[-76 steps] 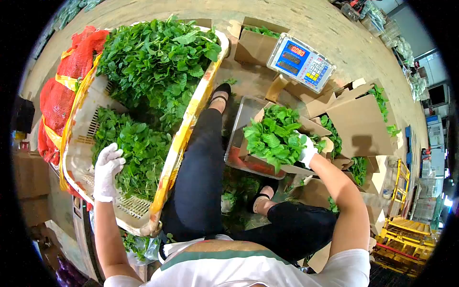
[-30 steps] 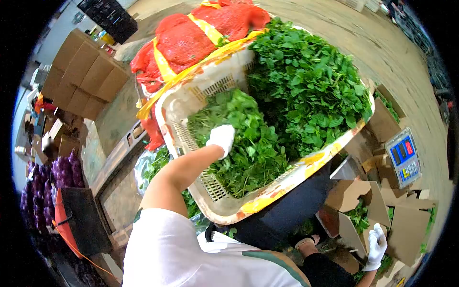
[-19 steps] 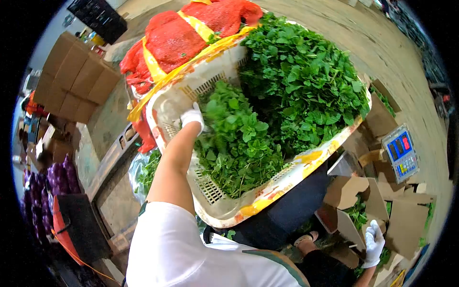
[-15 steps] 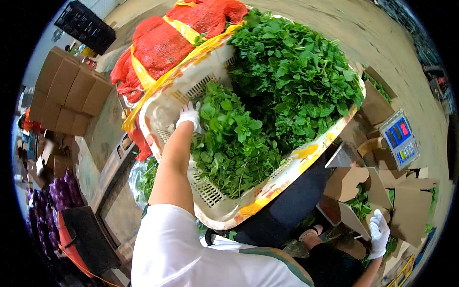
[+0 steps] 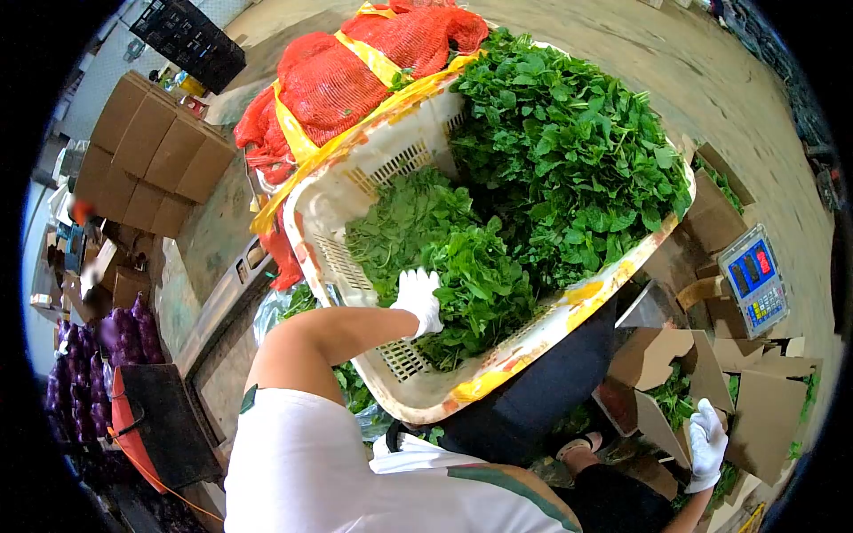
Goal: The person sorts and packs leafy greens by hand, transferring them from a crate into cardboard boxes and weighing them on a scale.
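My left hand (image 5: 419,302), in a white glove, lies on the front bunch of leafy green herbs (image 5: 480,275) inside a white plastic basket (image 5: 418,410). Its fingers are stretched out over the stems and leaves. The herbs look like mint. A taller heap of the same herbs (image 5: 569,151) fills the basket's right side. My right hand (image 5: 706,444), also gloved in white, is held up beside an open cardboard box (image 5: 653,355) with greens in it. Its fingers point upward, and nothing shows in them.
Red mesh sacks (image 5: 333,84) lie behind the basket. A digital scale display (image 5: 755,280) stands at the right, among cardboard boxes. At the left are stacked cartons (image 5: 147,151), black crates (image 5: 188,44) and purple mesh bags (image 5: 129,333).
My left hand has moved right and toward me, from the basket's left wall onto the front herbs. The herbs at the left now lie flatter and spread out. My right hand has barely moved.
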